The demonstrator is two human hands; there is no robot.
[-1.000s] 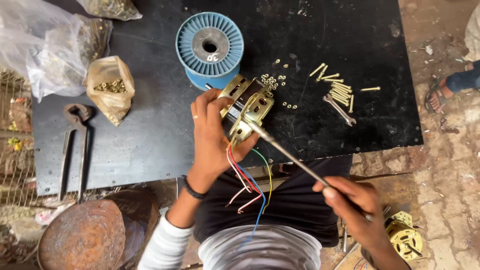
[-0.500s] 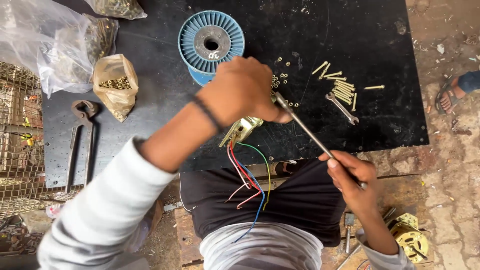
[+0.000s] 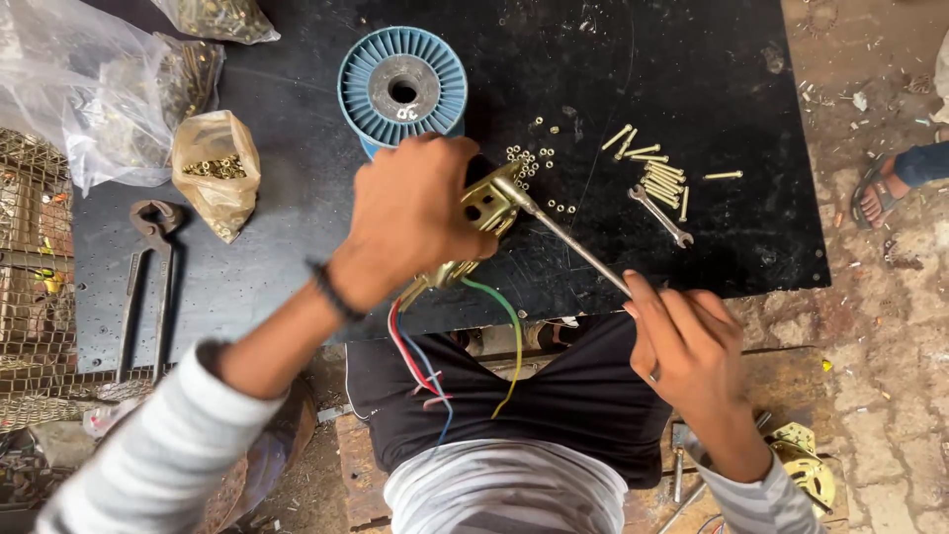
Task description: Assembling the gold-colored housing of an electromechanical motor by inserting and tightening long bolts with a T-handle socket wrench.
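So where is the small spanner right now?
In the head view, the small spanner lies on the black board, right of centre, beside the loose brass bolts.

A blue spool (image 3: 402, 91), pincers (image 3: 148, 259), loose bolts (image 3: 660, 178) and a small spanner (image 3: 660, 215) lie on the black board (image 3: 277, 297)

This is a rough, open-air repair workshop set on a dusty dirt floor (image 3: 890, 326). A scuffed black metal surface (image 3: 692, 59) carries loose brass bolts (image 3: 660, 178), a small steel spanner (image 3: 660, 216), iron pincers (image 3: 148, 277) and plastic bags of small hardware (image 3: 213, 173).
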